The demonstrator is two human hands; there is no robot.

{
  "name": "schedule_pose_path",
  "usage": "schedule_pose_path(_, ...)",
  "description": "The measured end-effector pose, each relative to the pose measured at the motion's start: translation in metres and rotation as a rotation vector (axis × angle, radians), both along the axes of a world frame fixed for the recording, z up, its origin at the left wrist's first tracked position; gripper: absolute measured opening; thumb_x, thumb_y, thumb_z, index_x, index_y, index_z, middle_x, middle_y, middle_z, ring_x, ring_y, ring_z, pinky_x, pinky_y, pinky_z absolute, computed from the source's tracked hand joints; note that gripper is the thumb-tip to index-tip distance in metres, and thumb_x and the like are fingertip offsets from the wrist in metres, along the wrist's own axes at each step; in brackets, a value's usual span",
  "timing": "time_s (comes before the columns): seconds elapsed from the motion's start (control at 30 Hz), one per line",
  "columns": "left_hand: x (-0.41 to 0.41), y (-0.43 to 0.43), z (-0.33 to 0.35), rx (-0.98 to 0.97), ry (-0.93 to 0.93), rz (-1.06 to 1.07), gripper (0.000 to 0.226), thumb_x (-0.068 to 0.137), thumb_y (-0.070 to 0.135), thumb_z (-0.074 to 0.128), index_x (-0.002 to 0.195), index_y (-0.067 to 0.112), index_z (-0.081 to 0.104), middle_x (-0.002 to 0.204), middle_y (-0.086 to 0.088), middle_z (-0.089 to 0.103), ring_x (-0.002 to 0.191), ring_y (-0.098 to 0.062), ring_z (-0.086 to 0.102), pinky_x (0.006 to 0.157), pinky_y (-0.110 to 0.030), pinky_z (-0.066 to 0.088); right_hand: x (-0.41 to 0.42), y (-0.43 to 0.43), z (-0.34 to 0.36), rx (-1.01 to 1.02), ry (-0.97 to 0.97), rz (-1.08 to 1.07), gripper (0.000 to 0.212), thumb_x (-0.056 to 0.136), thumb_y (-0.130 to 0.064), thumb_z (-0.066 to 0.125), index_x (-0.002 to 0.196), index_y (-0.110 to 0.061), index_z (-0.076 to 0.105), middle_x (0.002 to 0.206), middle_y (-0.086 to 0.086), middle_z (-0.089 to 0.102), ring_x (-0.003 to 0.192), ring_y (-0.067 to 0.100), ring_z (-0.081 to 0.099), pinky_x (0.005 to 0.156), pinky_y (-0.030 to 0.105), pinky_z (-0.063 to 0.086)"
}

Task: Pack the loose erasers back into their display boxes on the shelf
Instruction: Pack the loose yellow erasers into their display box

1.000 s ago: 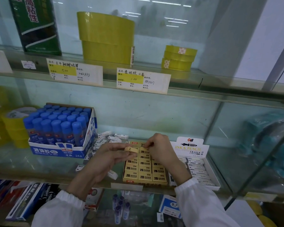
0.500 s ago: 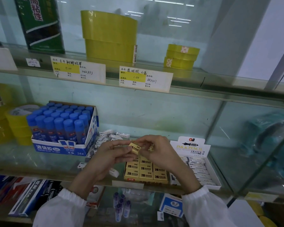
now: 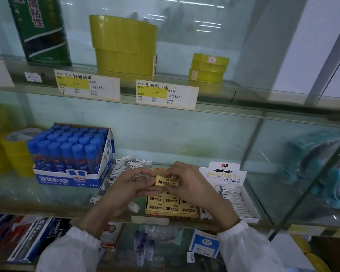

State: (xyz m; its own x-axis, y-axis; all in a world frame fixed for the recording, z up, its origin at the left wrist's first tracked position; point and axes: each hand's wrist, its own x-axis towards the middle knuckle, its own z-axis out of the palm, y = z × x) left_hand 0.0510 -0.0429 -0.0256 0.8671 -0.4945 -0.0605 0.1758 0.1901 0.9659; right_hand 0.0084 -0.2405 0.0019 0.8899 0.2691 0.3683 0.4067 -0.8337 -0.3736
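Two white sleeves [image 3: 71, 250] framed the view as we pinched one yellow 2B eraser [image 3: 166, 181] between both hands. Our left hand [image 3: 124, 185] and right hand [image 3: 190, 183] each curled on an end, over the yellow display box [image 3: 171, 208] on the glass shelf [image 3: 47, 195]. Just right of it stood a white eraser box [image 3: 252, 211] holding rows of white erasers. Loose white erasers [image 3: 130, 163] lay scattered behind our left hand, beside a box of blue-capped glue sticks [image 3: 71, 179]. Yellow tape rolls [image 3: 124, 44] sat on the shelf above.
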Motion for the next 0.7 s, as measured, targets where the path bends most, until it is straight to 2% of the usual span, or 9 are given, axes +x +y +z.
schedule_pose_path(0.13, 0.002, -0.001, -0.001, -0.019, 0.029, 0.012, 0.024, 0.094, 0.011, 0.060, 0.113, -0.003, 0.067, 0.105, -0.029, 0.073, 0.098, -0.041, 0.073, 0.077, -0.035, 0.063, -0.006, -0.017, 0.010, -0.273, 0.028, -0.120, 0.029, 0.084, -0.030, 0.067, 0.110, -0.018, 0.070, 0.101, -0.003, 0.063, 0.087, 0.014, 0.058, 0.073, 0.029, 0.051)
schedule_pose_path(0.27, 0.005, 0.001, -0.002, -0.015, 0.037, 0.026, 0.023, 0.096, 0.009, 0.058, 0.112, -0.003, 0.068, 0.104, -0.029, 0.073, 0.096, -0.040, 0.073, 0.075, -0.034, 0.062, -0.006, -0.033, 0.012, -0.447, 0.119, -0.242, 0.018, 0.087, -0.021, 0.059, 0.099, -0.015, 0.072, 0.099, 0.002, 0.062, 0.085, 0.019, 0.060, 0.065, 0.028, 0.048)
schedule_pose_path(0.37, 0.004, 0.000, -0.002, -0.009, 0.037, 0.029, 0.021, 0.096, 0.008, 0.058, 0.110, -0.004, 0.069, 0.102, -0.029, 0.073, 0.089, -0.035, 0.074, 0.072, -0.033, 0.062, 0.000, -0.033, 0.005, -0.428, 0.124, -0.257, 0.018, 0.088, -0.016, 0.057, 0.094, -0.012, 0.073, 0.096, 0.004, 0.066, 0.084, 0.021, 0.062, 0.066, 0.030, 0.051)
schedule_pose_path(0.57, 0.004, 0.001, -0.001, -0.032, 0.049, 0.041, 0.021, 0.095, 0.008, 0.059, 0.108, -0.005, 0.069, 0.099, -0.029, 0.073, 0.084, -0.034, 0.073, 0.070, -0.033, 0.062, -0.003, -0.037, 0.013, -0.260, 0.223, -0.179, 0.021, 0.088, -0.015, 0.064, 0.104, -0.020, 0.077, 0.103, -0.005, 0.075, 0.090, 0.012, 0.067, 0.079, 0.026, 0.055)
schedule_pose_path(0.7, 0.006, 0.001, -0.003, -0.037, 0.053, 0.051, 0.021, 0.095, 0.008, 0.059, 0.108, -0.005, 0.069, 0.097, -0.027, 0.073, 0.083, -0.033, 0.073, 0.070, -0.033, 0.062, 0.000, -0.040, 0.018, -0.204, 0.276, -0.195, 0.026, 0.086, -0.006, 0.058, 0.093, -0.021, 0.078, 0.097, -0.002, 0.076, 0.064, 0.007, 0.063, 0.065, 0.021, 0.052)
